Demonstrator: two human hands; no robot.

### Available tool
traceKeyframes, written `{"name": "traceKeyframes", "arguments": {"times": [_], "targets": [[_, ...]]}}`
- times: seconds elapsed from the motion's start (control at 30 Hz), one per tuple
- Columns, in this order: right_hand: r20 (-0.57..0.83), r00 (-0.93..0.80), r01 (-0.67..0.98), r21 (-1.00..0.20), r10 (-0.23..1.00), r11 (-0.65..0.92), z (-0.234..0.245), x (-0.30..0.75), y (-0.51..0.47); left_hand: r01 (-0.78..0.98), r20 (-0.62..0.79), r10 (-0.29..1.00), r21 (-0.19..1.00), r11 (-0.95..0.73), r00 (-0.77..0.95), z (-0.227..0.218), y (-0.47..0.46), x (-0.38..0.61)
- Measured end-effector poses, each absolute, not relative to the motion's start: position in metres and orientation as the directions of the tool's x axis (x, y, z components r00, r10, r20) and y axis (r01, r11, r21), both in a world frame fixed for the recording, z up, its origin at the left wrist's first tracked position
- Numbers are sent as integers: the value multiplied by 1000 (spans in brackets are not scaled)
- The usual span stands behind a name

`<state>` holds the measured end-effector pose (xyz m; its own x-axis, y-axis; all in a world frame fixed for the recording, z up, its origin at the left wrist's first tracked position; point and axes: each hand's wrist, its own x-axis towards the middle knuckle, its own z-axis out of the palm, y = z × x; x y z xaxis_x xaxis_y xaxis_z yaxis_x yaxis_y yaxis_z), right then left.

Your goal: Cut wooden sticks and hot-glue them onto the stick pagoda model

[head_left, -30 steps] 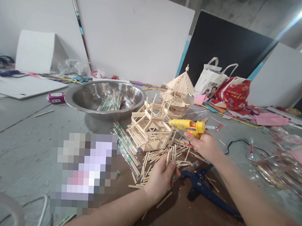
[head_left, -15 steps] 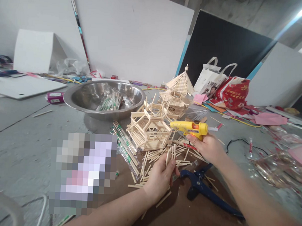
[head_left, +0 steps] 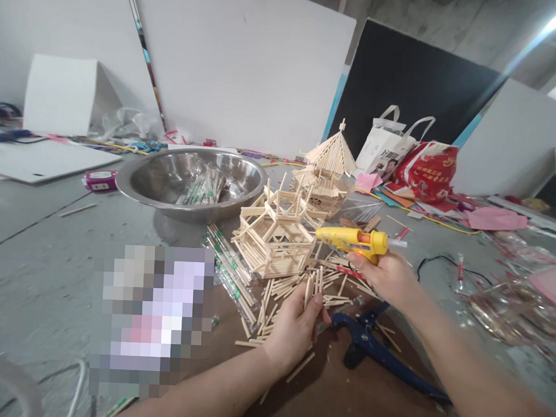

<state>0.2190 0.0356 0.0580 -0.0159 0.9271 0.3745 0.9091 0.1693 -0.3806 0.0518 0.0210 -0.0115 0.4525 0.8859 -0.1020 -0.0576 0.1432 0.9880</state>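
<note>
My right hand (head_left: 390, 278) is wrapped round the grip of a yellow hot glue gun (head_left: 345, 238), a clear glue stick jutting from its back. The gun's nozzle points left, at the right side of a many-sided wooden stick frame (head_left: 276, 239); whether it touches cannot be made out. Below the frame, my left hand (head_left: 298, 323) pinches a few short wooden sticks (head_left: 309, 290), held upright. Loose cut sticks (head_left: 286, 287) lie around the frame's base. Beside my right forearm rests a blue-handled cutter (head_left: 368, 344). Behind stands a stick pagoda (head_left: 330, 161) with a pointed roof.
A steel basin (head_left: 144, 196) at the back left holds wrapped chopsticks. More wrapped chopsticks (head_left: 231, 271) lie left of the frame. A red bag (head_left: 427, 172), a white bag (head_left: 377, 142) and coloured paper are at the back right. A black cable (head_left: 441, 260) curves on the right.
My right hand and the glue gun have moved slightly right and down, away from the frame. My left hand keeps its pinch on the sticks.
</note>
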Motion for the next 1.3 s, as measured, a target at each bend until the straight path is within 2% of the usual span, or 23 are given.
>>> {"name": "traceKeyframes", "arguments": {"times": [0.6,1.3], "targets": [[331,8,869,-468,944,157,58,223,23,-53,-98,885,989,137,455,-12,21,52],[281,7,870,-474,960,132,53,230,19,-76,-108,891,985,157,441,-13,21,53]]}}
